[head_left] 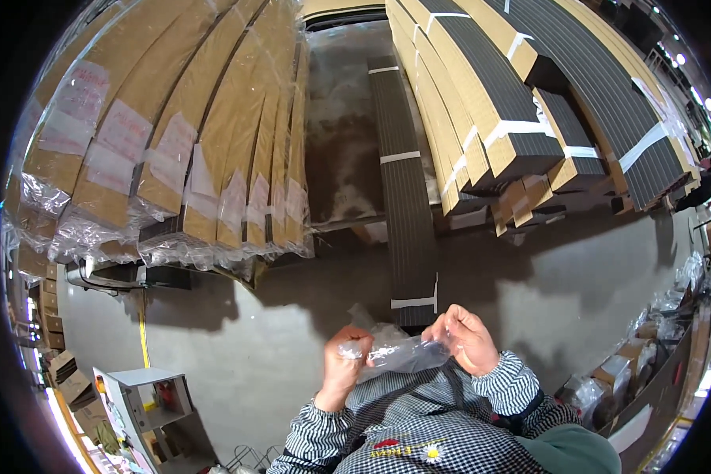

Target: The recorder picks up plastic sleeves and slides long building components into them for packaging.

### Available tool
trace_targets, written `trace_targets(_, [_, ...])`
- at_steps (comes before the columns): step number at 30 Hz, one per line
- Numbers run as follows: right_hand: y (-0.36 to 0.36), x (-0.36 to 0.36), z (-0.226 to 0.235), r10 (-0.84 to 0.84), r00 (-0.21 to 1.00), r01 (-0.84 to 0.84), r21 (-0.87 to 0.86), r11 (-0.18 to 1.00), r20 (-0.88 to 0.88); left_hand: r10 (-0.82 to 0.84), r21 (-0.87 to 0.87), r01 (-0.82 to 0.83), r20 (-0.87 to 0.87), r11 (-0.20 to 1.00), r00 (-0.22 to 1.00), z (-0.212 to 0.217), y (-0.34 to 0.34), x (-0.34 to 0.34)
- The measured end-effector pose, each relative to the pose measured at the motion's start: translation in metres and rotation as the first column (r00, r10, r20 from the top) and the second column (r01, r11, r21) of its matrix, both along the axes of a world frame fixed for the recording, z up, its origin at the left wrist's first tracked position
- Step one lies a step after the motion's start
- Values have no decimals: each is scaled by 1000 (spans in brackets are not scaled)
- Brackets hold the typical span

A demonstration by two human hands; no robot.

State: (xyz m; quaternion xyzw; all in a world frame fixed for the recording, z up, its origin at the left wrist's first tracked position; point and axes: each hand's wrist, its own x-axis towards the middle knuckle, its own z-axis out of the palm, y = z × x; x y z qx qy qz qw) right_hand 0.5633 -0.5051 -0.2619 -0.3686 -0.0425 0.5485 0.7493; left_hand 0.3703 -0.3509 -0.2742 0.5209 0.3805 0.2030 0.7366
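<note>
A clear plastic bag is stretched between my two hands, just in front of my checked apron. My left hand is closed in a fist around one end of the plastic. With bent fingers, my right hand pinches the other end near its edge. Right beyond my hands lies a long bundle of dark strips, bound with white bands, its near end sticking out over the floor.
Plastic-wrapped long cardboard packs are stacked at the left. More banded dark bundles in cardboard sit at the right. A small grey cabinet stands lower left. Boxes with loose plastic line the right side. Grey floor lies between.
</note>
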Motion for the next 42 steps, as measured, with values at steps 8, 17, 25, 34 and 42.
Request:
trace_targets(8, [-22,-11,-18,139,985,-107,278,955,-100,-285,-528,540,490,656,824,16,-7,-14])
trace_targets(17, [-60,24,-85,492,807,-383,-345,857,326,-721,152,779,-303,608,623,-72,45,-30])
trace_targets(25, [-34,70,-240,383,-423,-114,-468,876,821,-305,411,907,-856,89,418,-220,41,35])
trace_targets(34, [23,55,-221,282,199,520,-345,781,938,-649,196,972,-724,132,234,-203,98,94])
trace_targets(42, [127,178,-220,364,572,437,-649,623,735,-106,315,242,-393,918,913,-221,146,206])
